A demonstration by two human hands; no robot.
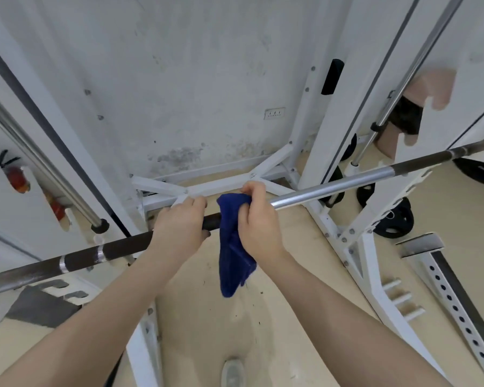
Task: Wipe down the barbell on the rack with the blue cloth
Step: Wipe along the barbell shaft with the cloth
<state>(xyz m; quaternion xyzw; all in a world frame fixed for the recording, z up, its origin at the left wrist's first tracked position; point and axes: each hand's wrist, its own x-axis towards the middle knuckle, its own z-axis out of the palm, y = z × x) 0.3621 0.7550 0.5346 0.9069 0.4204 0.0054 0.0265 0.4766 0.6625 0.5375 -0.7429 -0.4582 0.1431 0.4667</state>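
Barbell (333,188) rests across the white rack (316,152). Left hand (179,224) clenched on its dark middle; right hand (256,219) grasping blue cloth (231,263) around it. Wiping mid-bar; next, slide cloth toward the right end.

Long barbell (333,188), part dark, part bright steel, slanting across white rack (316,152); blue cloth (232,247) draped mid-bar.

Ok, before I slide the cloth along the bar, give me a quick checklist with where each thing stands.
1. Blue cloth wrapped round the barbell: ok, the rest hangs below.
2. Right hand gripping the cloth on the bar: ok.
3. Left hand steadying the bar beside it: ok.
4. Bar seated on the rack hooks: cannot tell.
5. Shiny stretch to the right free of obstacles: ok.
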